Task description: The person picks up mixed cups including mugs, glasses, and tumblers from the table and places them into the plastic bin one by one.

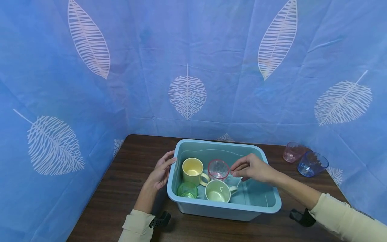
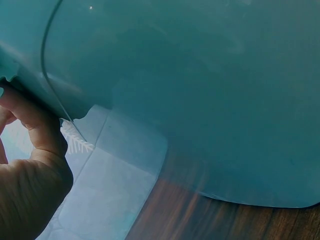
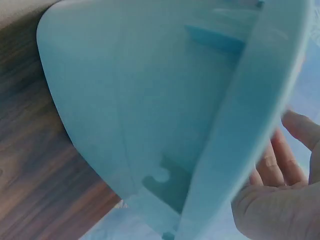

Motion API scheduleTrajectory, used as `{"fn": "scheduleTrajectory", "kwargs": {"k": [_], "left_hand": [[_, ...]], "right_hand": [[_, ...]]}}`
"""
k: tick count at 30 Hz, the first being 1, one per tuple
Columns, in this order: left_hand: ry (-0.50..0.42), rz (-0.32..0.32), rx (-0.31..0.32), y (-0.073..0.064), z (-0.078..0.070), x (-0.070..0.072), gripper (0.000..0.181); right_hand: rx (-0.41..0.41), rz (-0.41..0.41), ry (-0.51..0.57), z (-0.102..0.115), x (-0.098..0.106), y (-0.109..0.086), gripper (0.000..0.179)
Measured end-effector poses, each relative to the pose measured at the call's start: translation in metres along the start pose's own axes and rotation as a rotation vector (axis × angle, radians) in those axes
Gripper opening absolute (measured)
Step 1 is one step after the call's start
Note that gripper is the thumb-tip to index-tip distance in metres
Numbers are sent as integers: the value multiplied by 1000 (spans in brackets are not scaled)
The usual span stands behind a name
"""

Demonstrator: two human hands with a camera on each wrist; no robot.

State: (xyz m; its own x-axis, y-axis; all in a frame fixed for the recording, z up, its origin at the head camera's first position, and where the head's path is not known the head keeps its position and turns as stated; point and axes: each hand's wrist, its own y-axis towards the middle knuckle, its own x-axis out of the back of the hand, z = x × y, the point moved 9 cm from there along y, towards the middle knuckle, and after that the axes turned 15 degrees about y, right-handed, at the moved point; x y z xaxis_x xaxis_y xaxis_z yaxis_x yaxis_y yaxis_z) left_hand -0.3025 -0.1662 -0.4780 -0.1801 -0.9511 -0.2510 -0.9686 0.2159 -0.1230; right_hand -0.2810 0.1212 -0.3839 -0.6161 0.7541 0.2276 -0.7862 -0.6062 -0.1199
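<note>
A light-blue plastic tub (image 1: 223,209) stands on the dark wooden table. My left hand (image 1: 160,173) rests against its left rim, fingers fairly straight. Over the inside of the tub is my right hand (image 1: 249,167), fingers bent loosely beside a clear glass with a red rim (image 1: 218,169); nothing shows between them. Left of that glass sits a yellow mug (image 1: 192,169), with a green glass (image 1: 187,190) in front of it. A pale green mug (image 1: 217,191) is in front of the red-rimmed glass. The right wrist view shows the right hand (image 3: 285,195) beyond the tub's rim.
To the right of the tub, a pink glass (image 1: 291,153) and a blue glass (image 1: 311,164) are on the table (image 1: 133,161) near its back right edge. Blue cloth (image 1: 223,84) with white leaf prints hangs behind and at both sides.
</note>
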Motion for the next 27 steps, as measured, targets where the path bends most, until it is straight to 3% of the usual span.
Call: {"fn": "scheduleTrajectory", "kwargs": {"k": [11,27], "left_hand": [[-10,-19,13,-1,4,1,39],[-24,-2,6,-1,1,-1,36]], "right_hand": [[75,23,-83,5,4,-10,24],[150,-69,-332,14,25,-25,13]]}}
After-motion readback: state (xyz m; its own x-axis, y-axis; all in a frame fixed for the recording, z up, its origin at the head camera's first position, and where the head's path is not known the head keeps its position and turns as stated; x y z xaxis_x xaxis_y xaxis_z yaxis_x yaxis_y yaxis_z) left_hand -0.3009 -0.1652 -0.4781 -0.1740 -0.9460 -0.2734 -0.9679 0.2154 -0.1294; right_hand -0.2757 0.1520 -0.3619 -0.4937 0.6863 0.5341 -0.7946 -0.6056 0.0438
